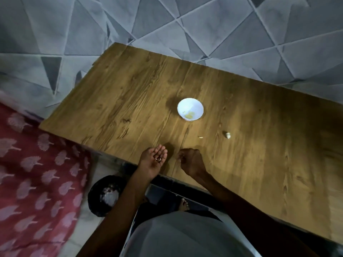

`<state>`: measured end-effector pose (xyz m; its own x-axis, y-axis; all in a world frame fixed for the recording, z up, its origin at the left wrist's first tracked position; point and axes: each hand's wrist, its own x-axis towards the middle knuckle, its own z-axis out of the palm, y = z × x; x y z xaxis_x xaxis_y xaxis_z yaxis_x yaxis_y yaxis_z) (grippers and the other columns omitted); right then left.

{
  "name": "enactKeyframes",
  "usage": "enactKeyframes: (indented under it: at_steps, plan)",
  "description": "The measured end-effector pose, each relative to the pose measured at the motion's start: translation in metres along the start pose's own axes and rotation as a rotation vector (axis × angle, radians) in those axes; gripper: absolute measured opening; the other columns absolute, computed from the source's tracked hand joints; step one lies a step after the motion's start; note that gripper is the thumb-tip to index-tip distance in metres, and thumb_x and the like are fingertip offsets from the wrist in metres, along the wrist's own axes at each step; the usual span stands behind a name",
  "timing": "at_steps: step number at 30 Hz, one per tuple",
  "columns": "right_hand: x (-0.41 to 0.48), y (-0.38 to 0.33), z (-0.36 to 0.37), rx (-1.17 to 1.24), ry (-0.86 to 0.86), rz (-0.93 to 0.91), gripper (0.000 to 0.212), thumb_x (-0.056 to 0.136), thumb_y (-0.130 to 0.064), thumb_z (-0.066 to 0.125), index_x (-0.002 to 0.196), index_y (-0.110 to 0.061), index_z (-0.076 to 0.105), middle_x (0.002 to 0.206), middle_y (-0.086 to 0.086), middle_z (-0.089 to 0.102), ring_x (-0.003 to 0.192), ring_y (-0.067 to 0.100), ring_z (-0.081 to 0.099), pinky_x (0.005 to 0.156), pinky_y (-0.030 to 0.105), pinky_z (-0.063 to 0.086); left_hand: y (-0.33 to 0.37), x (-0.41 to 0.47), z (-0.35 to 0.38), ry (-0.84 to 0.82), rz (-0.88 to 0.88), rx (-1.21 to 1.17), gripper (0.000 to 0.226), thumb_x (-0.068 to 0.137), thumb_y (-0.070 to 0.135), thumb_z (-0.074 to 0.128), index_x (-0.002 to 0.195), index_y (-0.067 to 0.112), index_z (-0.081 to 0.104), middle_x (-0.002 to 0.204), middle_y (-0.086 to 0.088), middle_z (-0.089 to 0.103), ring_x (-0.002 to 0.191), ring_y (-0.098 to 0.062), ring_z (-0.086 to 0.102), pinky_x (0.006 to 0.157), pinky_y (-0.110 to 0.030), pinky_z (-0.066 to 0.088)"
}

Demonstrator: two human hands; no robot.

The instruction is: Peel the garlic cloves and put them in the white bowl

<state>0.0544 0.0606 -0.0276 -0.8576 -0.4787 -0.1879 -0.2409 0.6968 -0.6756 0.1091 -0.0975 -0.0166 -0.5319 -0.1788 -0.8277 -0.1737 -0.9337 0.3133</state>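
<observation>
Garlic, unpeeled clove, pale and papery [228, 135]: lying alone on the brown wood-grain table [130, 93], right of centre, well apart from both hands. Small pale sliver [200, 137], peel or garlic not to be told, just left of it. Small round white bowl [190, 102], above centre, in which a few yellowish peeled cloves [189, 114] are seen. Left hand [155, 158], lower centre at the table's near edge: held palm up, fingers loosely cupped under small scraps [158, 159], judged to be peel. Right hand [189, 161], just beside it: fingers curled inward; whether anything is pinched cannot be told. Round black bin [94, 199] holding white scraps, lower left, below the table edge. Red leaf-patterned cloth [37, 173], far left. Step judged: peel being cleared between cloves. Next called for: scraps to be dropped in the bin, the remaining clove to be reached for.
</observation>
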Motion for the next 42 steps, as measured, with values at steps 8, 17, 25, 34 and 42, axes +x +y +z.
enactKeyframes:
  at_steps: [8,17,25,34,42]
  plan:
    - [-0.017,-0.118,0.062,0.327,-0.136,-0.06,0.032,0.076,0.013,0.06,0.085,-0.014,0.076,0.083,-0.009,0.073,0.074,-0.002,0.065,0.073,0.013,0.052,0.039,-0.008,-0.085,0.051,0.1,-0.082,0.026,0.1,0.015,0.034,0.095,0.004,0.057,0.107,-0.015,0.059,0.1,-0.029,0.058,0.089,-0.034,0.045]
    - [-0.023,-0.21,0.241,0.187,-0.375,-0.244,0.027,0.077,-0.003,0.055,0.093,-0.008,0.076,0.092,0.003,0.075,0.082,0.006,0.067,0.077,0.011,0.05,0.109,0.016,-0.262,0.157,0.011,-0.284,0.047,0.1,0.021,0.043,0.059,0.013,0.065,0.061,-0.003,0.061,0.061,-0.014,0.06,0.066,-0.026,0.047]
    - [0.011,-0.125,0.489,0.078,-0.563,-0.343,0.05,0.099,-0.046,0.043,0.101,-0.007,0.074,0.105,0.009,0.071,0.096,0.023,0.068,0.085,0.033,0.053,0.101,0.188,-0.444,0.259,-0.048,-0.471,0.035,0.1,0.025,0.034,0.084,0.012,0.063,0.071,-0.003,0.065,0.066,-0.015,0.065,0.061,-0.023,0.053]
    - [0.049,-0.006,0.724,0.179,-1.031,0.114,0.045,0.107,-0.008,0.032,0.149,0.006,0.025,0.154,0.013,0.03,0.145,0.021,0.027,0.11,0.014,0.027,0.072,0.378,-0.607,0.304,0.088,-0.611,0.084,0.09,0.062,0.037,0.152,0.006,0.028,0.136,-0.012,0.055,0.135,-0.029,0.043,0.112,-0.04,0.035]
    - [0.07,0.005,0.748,0.129,-0.886,0.198,0.038,0.106,-0.008,0.037,0.143,0.002,0.039,0.141,0.008,0.045,0.128,0.011,0.037,0.093,-0.005,0.026,0.075,0.381,-0.63,0.264,0.053,-0.765,0.077,0.087,0.072,0.041,0.146,0.023,0.043,0.145,-0.012,0.048,0.132,-0.032,0.048,0.111,-0.046,0.034]
